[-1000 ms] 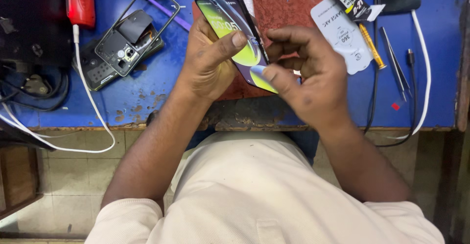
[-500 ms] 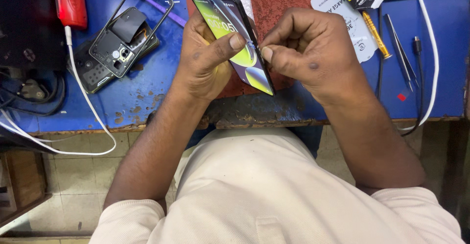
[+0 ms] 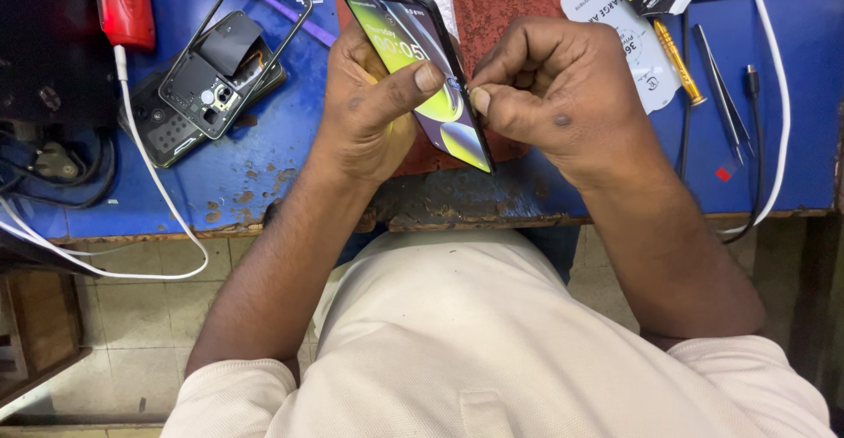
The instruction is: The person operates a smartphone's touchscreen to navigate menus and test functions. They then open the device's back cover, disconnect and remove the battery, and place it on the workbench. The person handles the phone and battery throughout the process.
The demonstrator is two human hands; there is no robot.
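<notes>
Head view: the blue counter (image 3: 264,165) carries a dismantled phone (image 3: 211,82), tweezers (image 3: 725,86) and a white cable (image 3: 774,95). Above its near edge the left hand (image 3: 374,108) grips a lit phone (image 3: 422,73), thumb across the screen, fingers (image 3: 356,47) curled behind it. The right hand (image 3: 554,95) pinches closed at the phone's right edge; whether it holds anything, I cannot tell. If that pinch pulls hard or the left grip loosens, the phone could slip and drop past the counter's edge.
</notes>
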